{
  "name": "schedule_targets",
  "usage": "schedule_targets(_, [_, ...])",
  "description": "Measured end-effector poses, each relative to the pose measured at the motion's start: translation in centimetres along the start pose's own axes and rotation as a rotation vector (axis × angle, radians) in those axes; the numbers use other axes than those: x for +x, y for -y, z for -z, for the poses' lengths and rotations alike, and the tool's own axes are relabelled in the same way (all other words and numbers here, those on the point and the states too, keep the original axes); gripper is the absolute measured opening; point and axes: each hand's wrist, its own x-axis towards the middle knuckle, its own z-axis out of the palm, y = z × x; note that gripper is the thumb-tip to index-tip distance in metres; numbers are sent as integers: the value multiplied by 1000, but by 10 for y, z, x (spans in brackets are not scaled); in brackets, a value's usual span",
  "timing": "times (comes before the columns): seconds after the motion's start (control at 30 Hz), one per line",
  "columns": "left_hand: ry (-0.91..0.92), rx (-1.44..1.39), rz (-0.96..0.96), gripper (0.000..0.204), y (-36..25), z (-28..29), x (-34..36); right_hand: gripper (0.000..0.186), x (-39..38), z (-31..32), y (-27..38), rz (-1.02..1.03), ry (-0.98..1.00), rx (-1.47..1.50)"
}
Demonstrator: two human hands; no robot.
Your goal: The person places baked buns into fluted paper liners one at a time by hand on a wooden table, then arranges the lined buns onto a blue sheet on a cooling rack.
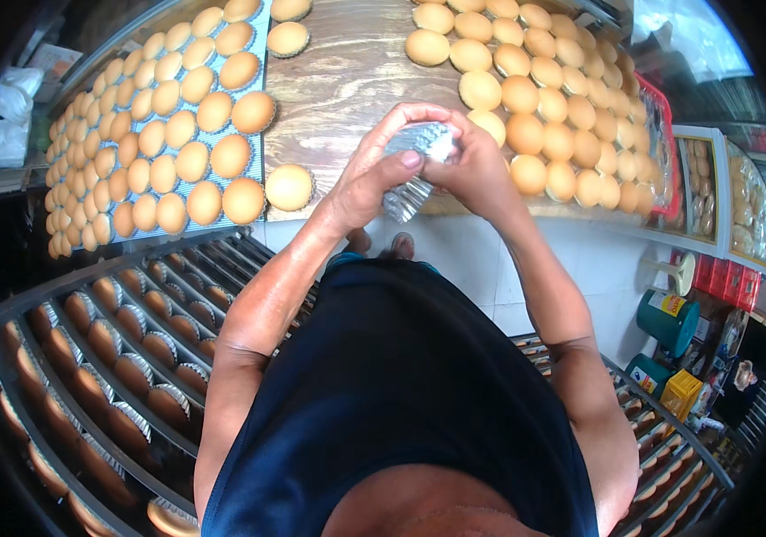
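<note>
- Left hand [361,183] and right hand [477,166] both gripped foil cups [421,140], apparently stacked; blur hid the count.
- Cakes [523,133] sat rightward on worktop [338,94].

On the right, beyond the rack, a round green tub [675,326] carries a mainly yellow label [667,303] with lettering across its front, small and skewed toward the rim of the view. Just nearer, a second green tub [658,366] bears a whitish label [643,380] with some yellow, its print too small to make out. At the far left, a pale packet [55,61] seems to show faint marks, too blurred to tell whether they are words or a picture.
</note>
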Motion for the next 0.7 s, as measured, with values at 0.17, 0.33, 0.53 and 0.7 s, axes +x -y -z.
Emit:
schedule_targets(0.17, [15, -28, -83, 78, -2, -30, -8, 51, -24, 17, -27, 44, 126, 463])
schedule_targets(0.33, [59, 24, -138, 82, -1, -46, -14, 52, -39, 13, -22, 12, 115, 590])
schedule_targets(0.53, [114, -17, -93, 95, -1, -53, -14, 52, -58, 23, -27, 53, 81, 592])
schedule_targets(0.7, [146, -30, -104, 93, 0, -58, -7, 53, -62, 29, -24, 39, 53, 614])
